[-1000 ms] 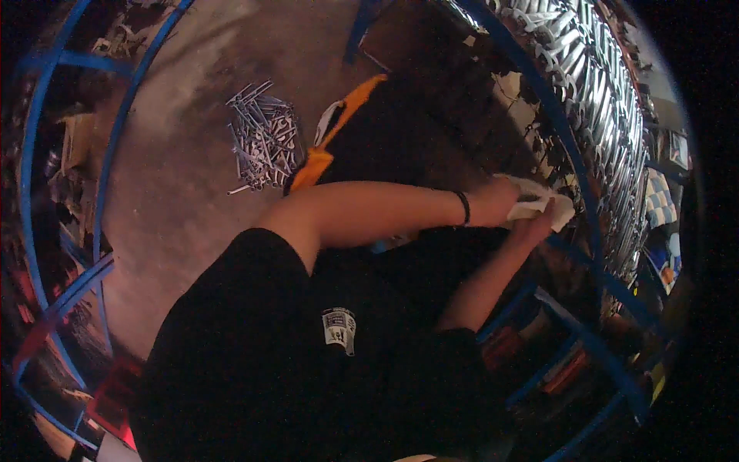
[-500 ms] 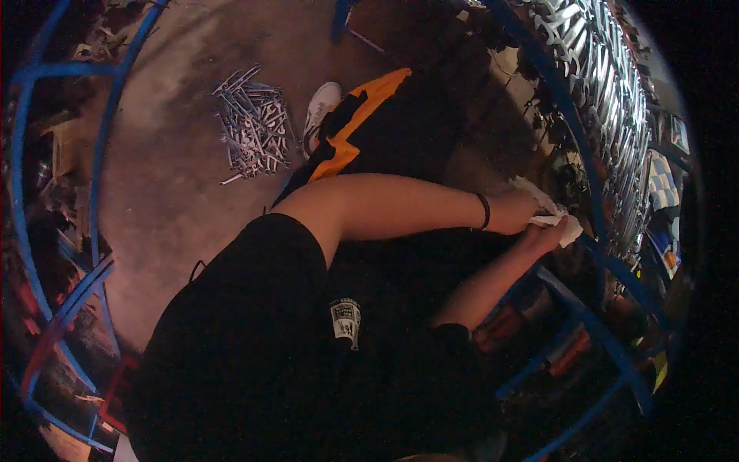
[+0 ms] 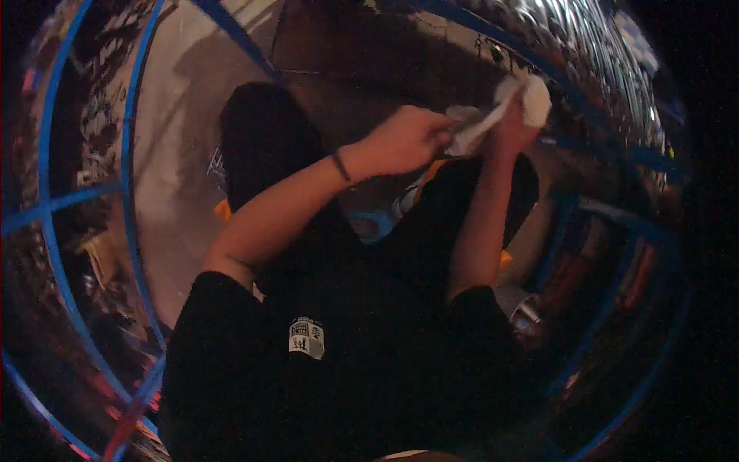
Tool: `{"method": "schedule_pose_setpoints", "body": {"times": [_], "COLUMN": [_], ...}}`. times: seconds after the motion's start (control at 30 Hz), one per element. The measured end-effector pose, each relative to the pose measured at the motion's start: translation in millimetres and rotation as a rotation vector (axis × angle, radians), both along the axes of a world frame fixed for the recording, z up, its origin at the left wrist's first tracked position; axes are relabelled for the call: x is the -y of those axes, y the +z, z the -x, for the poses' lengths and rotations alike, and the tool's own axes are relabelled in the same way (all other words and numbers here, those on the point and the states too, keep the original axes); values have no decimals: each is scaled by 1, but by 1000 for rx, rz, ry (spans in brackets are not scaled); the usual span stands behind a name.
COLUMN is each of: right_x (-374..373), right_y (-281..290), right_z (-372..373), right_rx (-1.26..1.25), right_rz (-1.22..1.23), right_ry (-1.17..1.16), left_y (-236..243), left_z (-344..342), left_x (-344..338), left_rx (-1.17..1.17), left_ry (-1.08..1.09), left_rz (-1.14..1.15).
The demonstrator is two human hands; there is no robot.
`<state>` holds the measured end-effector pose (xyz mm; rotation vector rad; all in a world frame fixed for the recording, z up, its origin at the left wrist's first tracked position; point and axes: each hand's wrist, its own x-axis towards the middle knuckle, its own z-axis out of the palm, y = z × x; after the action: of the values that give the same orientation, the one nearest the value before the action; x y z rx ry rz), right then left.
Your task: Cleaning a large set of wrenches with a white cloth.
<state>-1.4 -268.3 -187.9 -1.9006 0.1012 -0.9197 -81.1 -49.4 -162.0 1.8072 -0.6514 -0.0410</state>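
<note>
Before me, over my right knee, my right hand (image 3: 512,131) is closed on a crumpled white cloth (image 3: 536,102), which bulges out past the fingers. My left hand (image 3: 412,138), with a dark band at the wrist, is closed just left of it. A pale strip (image 3: 481,131) runs between the two hands. Blur hides whether this strip is cloth or a tool wrapped in it, and what the left fingers grip is unclear. Many shiny metal wrenches (image 3: 593,54) stand in a dense row at the upper right.
Blue metal frames (image 3: 48,192) flank me on the left, and another blue bar (image 3: 462,19) crosses at the far right. Part of a wrench pile (image 3: 217,168) shows on the floor beside my left knee (image 3: 265,131). A light-blue object (image 3: 373,225) lies between my legs.
My view has turned to the right and both knees now show. My hands have drawn slightly apart, with the white cloth still in the right one. The floor pile is mostly hidden.
</note>
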Motion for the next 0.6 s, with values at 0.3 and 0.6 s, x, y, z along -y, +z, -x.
{"method": "schedule_pose_setpoints", "body": {"times": [0.3, 0.6], "right_x": [-20, -76], "right_y": [28, 19], "right_z": [23, 56], "right_rx": [-148, -565], "right_rz": [87, -1135], "right_ry": [169, 506], "left_y": [40, 18], "left_z": [24, 16], "left_x": [-28, 4], "left_rx": [-770, -1146], "left_ry": [-50, -184], "left_rz": [247, 769]}}
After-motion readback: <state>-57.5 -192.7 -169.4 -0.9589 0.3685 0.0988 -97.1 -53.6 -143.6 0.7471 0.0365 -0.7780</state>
